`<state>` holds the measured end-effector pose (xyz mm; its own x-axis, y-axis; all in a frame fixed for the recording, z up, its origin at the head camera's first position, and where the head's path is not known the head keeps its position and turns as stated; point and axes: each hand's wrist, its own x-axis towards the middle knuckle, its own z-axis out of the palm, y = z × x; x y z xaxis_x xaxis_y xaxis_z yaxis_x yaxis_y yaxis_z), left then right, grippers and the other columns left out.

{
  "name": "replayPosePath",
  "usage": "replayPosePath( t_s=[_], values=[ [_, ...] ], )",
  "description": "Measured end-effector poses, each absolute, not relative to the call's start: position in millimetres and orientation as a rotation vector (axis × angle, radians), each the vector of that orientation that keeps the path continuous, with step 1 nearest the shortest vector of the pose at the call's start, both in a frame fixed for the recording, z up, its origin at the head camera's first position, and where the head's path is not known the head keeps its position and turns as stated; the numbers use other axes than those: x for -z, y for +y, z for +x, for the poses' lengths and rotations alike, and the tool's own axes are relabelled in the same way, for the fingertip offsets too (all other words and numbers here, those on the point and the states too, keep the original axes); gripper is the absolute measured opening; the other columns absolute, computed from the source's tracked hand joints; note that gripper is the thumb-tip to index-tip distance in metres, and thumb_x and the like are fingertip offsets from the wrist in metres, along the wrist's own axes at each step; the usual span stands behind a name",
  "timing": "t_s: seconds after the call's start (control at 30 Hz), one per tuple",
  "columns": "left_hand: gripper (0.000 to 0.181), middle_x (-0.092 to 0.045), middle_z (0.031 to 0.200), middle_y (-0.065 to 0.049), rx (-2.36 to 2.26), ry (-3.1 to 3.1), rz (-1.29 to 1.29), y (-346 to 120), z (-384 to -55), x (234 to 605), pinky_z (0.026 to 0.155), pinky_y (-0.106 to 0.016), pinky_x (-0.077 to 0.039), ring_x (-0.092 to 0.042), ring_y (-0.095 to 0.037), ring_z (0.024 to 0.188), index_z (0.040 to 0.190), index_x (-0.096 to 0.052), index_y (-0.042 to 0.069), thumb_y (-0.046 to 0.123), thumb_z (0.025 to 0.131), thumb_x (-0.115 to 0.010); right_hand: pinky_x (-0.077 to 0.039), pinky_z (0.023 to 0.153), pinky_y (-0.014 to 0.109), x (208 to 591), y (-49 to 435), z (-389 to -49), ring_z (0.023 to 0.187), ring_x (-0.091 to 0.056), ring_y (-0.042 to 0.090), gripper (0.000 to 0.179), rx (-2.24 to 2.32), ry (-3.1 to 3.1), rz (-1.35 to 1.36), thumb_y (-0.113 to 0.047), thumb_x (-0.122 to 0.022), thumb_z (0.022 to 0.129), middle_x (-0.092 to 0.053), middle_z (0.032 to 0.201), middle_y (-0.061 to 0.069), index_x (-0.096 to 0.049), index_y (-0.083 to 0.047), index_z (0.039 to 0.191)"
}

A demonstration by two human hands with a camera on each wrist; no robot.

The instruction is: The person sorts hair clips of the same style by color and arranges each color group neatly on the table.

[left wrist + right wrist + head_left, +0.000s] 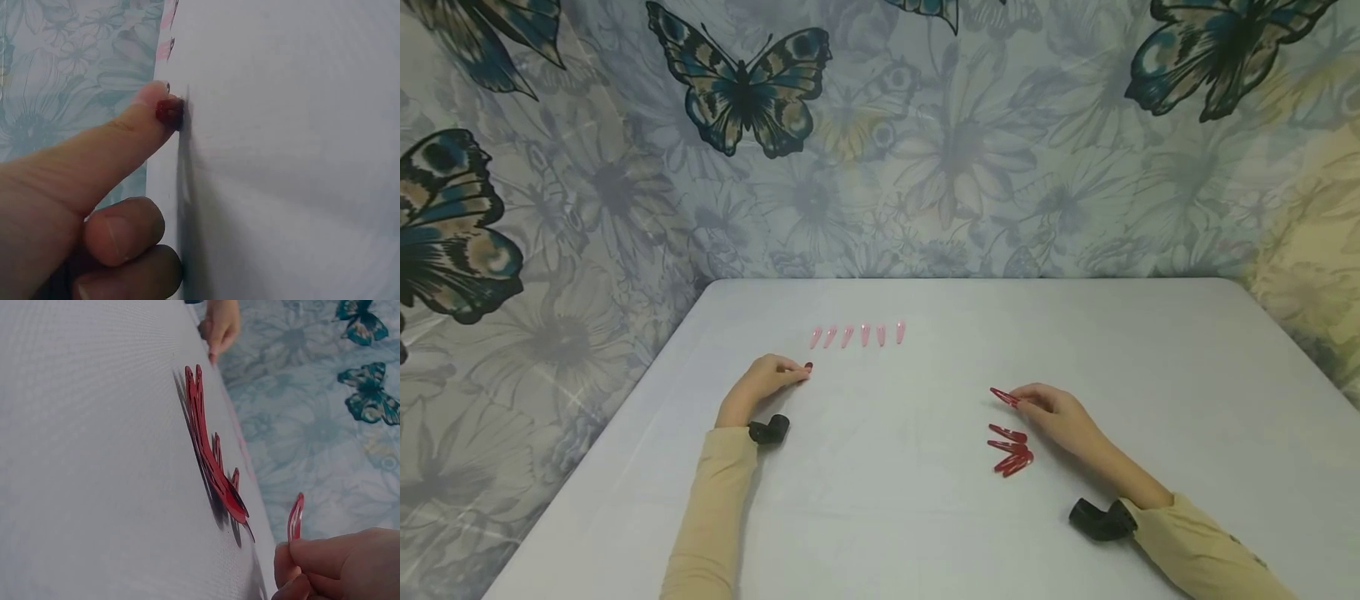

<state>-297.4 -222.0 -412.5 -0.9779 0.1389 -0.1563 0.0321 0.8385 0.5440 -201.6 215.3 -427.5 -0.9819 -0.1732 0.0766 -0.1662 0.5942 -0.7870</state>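
Observation:
My left hand pinches a dark red snap hair clip between thumb and forefinger. It is close over the white table, just in front of the left end of a row of pink snap hair clips; most of the red clip is hidden by the fingers. To the right, my right hand grips another red snap hair clip by one end, with its narrow end pointing left. Below that hand lies a loose group of several red hair clips, some overlapping.
The white table stretches under both hands. Behind it and to the left hangs cloth printed with flowers and butterflies. Black cameras are strapped at both wrists.

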Motion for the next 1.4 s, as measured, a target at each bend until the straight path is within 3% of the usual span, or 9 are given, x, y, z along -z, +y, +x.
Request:
replayPosePath(
  t_s=[0.07, 0.13, 0.23, 0.37, 0.73, 0.97, 1.13, 1.27, 1.4],
  values=[
    [0.028, -0.065, 0.125, -0.021, -0.846, 2.814, 0.147, -222.5, -297.8, 413.0, 0.104, -0.049, -0.043, -0.058, -0.037, 0.119, 0.105, -0.075, 0.003, 0.027, 0.094, -0.065, -0.04, 0.063, 0.019, 427.0, 215.5, -201.9, 0.075, -0.044, 0.001, 0.021, 1.367, 2.811, -0.286, -0.007, -0.059, 0.095, -0.067, 0.101, 0.017, -0.066, 0.005, 0.111],
    [0.027, -0.067, 0.121, -0.02, -0.848, 2.818, 0.163, -223.1, -298.2, 413.8, 0.101, -0.046, -0.045, -0.06, -0.035, 0.113, 0.104, -0.075, 0.003, 0.026, 0.093, -0.066, -0.04, 0.063, 0.019, 426.8, 215.7, -201.3, 0.076, -0.044, 0.0, 0.02, 1.36, 2.804, -0.279, -0.006, -0.06, 0.095, -0.067, 0.1, 0.017, -0.066, 0.005, 0.11],
    [0.024, -0.07, 0.1, -0.017, -0.873, 2.832, 0.167, -224.2, -299.7, 415.5, 0.082, -0.037, -0.048, -0.059, -0.026, 0.087, 0.099, -0.077, 0.003, 0.025, 0.091, -0.069, -0.041, 0.065, 0.019, 426.8, 215.4, -200.4, 0.078, -0.045, 0.0, 0.02, 1.359, 2.783, -0.285, -0.007, -0.061, 0.094, -0.067, 0.1, 0.016, -0.066, 0.005, 0.109],
    [0.02, -0.065, 0.083, -0.012, -0.924, 2.844, 0.151, -225.8, -301.3, 417.1, 0.065, -0.027, -0.035, -0.04, -0.017, 0.069, 0.093, -0.077, 0.004, 0.023, 0.087, -0.074, -0.042, 0.068, 0.018, 427.3, 214.1, -201.5, 0.082, -0.046, -0.001, 0.02, 1.366, 2.766, -0.307, -0.008, -0.061, 0.094, -0.068, 0.102, 0.016, -0.067, 0.004, 0.109],
    [0.021, -0.056, 0.072, 0.0, -0.946, 2.839, 0.095, -228.0, -302.3, 416.7, 0.062, -0.025, -0.033, -0.038, -0.015, 0.068, 0.096, -0.077, 0.006, 0.024, 0.085, -0.075, -0.042, 0.071, 0.02, 420.7, 216.8, -206.7, 0.086, -0.048, 0.002, 0.025, 1.335, 2.695, -0.284, -0.014, -0.059, 0.096, -0.068, 0.105, 0.015, -0.067, 0.005, 0.112],
    [0.022, -0.054, 0.07, 0.002, -0.973, 2.816, 0.059, -225.9, -300.6, 422.1, 0.061, -0.025, -0.034, -0.041, -0.014, 0.067, 0.098, -0.077, 0.007, 0.025, 0.086, -0.075, -0.041, 0.06, 0.022, 410.0, 227.5, -219.3, 0.068, -0.044, 0.003, 0.024, 1.364, 2.432, -0.375, -0.012, -0.056, 0.096, -0.063, 0.089, -0.002, -0.061, 0.01, 0.103],
    [0.022, -0.055, 0.068, 0.002, -0.951, 2.822, 0.059, -225.3, -300.8, 423.1, 0.061, -0.025, -0.035, -0.043, -0.013, 0.066, 0.098, -0.077, 0.008, 0.026, 0.086, -0.074, -0.038, 0.053, 0.022, 395.7, 221.2, -232.2, 0.055, -0.042, 0.004, 0.023, 1.335, 2.321, -0.413, -0.012, -0.059, 0.091, -0.067, 0.076, -0.005, -0.062, 0.01, 0.097],
    [0.022, -0.056, 0.067, 0.002, -0.957, 2.816, 0.082, -225.5, -300.7, 421.1, 0.062, -0.024, -0.037, -0.045, -0.012, 0.064, 0.099, -0.077, 0.007, 0.026, 0.087, -0.073, -0.037, 0.052, 0.024, 383.5, 209.1, -244.5, 0.05, -0.04, 0.006, 0.024, 1.275, 2.355, -0.438, -0.011, -0.061, 0.09, -0.063, 0.069, -0.004, -0.066, 0.009, 0.102],
    [0.023, -0.055, 0.069, 0.002, -0.945, 2.815, 0.08, -226.3, -300.5, 420.0, 0.062, -0.024, -0.036, -0.044, -0.013, 0.066, 0.099, -0.077, 0.008, 0.027, 0.087, -0.073, -0.039, 0.058, 0.026, 374.6, 195.5, -255.0, 0.058, -0.043, 0.008, 0.03, 1.28, 2.346, -0.397, -0.014, -0.061, 0.093, -0.058, 0.071, -0.003, -0.065, 0.009, 0.112]
  ],
)
